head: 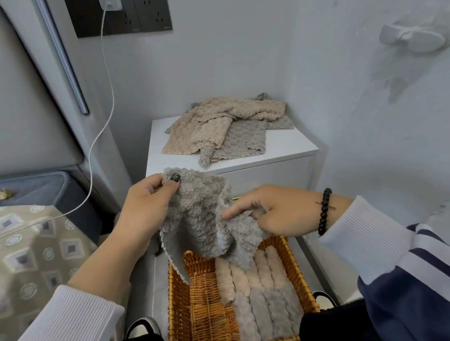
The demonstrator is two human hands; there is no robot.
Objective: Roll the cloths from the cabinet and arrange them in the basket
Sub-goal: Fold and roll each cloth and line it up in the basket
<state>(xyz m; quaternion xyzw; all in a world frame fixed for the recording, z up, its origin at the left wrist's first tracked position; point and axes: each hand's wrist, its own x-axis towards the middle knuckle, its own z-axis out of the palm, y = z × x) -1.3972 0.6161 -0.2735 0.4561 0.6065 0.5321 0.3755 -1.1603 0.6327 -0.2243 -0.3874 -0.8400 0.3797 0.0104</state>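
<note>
While a white charging cable (103,93) is hanging from the black wall socket panel (117,13) at far left and trailing down toward a patterned bedcover (29,252), the left hand (145,205) is pinching the upper left corner of a grey cloth (198,220) between thumb and curled fingers. Item held: the grey cloth is hanging unrolled between both hands, its upper edge lying level with the left thumb, its lower corner drooping over the left rim of the wicker basket (182,297). Further right, the right hand (273,211) is gripping the cloth's right edge, index finger pointing out along the fabric, remaining fingers curled under it; a black bead bracelet (324,213) is sitting on that wrist. Below the hands, the basket is holding rolled cloths in its right half: beige rolls (250,274) at the far end, grey rolls (266,316) nearer the person, lying side by side and touching. Behind the hands, a white cabinet (292,147) is standing against the wall, bearing a loose pile of beige and grey cloths (220,129). A white wall hook (412,38) is showing at upper right.
</note>
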